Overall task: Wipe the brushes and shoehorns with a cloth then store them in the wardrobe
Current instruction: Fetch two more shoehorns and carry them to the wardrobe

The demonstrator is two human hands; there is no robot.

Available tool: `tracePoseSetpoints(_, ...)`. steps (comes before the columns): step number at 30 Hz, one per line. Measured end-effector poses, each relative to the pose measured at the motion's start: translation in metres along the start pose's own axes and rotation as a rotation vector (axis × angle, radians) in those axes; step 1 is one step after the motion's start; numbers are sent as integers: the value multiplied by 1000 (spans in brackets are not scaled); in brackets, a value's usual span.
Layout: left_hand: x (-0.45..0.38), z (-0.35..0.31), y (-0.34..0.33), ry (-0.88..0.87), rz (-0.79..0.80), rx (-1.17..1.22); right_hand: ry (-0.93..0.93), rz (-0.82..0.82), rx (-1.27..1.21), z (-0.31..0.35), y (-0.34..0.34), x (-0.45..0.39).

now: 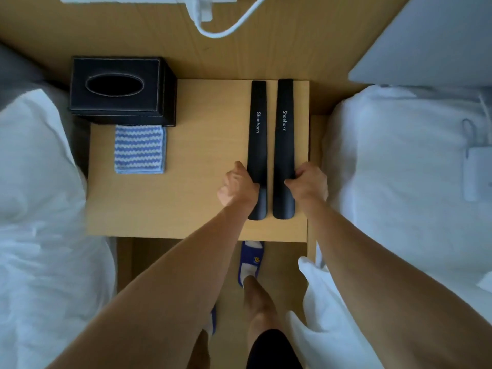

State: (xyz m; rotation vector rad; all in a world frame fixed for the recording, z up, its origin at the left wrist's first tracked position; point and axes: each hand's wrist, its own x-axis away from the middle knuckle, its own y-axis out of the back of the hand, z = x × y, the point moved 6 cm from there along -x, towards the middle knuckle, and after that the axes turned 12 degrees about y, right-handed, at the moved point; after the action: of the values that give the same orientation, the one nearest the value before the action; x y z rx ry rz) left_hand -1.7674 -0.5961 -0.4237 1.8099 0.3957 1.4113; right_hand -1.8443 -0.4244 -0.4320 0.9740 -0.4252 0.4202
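Two black shoehorns lie side by side on table. Left hand grips left shoehorn, right hand grips right shoehorn. Cloth untouched, far left. Risk: storing unwiped; shoehorns clashing when lifted.

Only one view on my end: the head camera, worn by the person, looking almost straight down. Wide-angle lens; straight edges bow toward the frame borders. It sits above a small table standing between two beds, close enough that both forearms run in from the bottom edge and fill much of the lower half. Top of frame is the far side, by the wall, where a white cable lies. Bottom of frame is nearest the wearer: legs and a blue slipper on the floor. The table sits mid-frame, slightly left of centre. No second view to compare overlap.
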Motion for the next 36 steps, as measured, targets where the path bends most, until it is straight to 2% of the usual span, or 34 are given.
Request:
tracePoseSetpoints(3, -8, -1, -1, 12, -3, -38, -10, 61, -15, 2, -4, -6)
tracePoseSetpoints(9, -10, -1, 9, 45, 97, 19, 6, 121, -137, 5, -1, 3)
tracePoseSetpoints(17, 40, 3, 28, -180, 82, 15, -62, 73, -219, -10, 31, 52)
tracePoseSetpoints(26, 119, -23, 72, -609, -17, 38, -32, -154, -312, -4, 106, 132)
tracePoseSetpoints(36, 243, -57, 198, -1007, -107, 222, 119, -554, -406, 63, 226, 248)
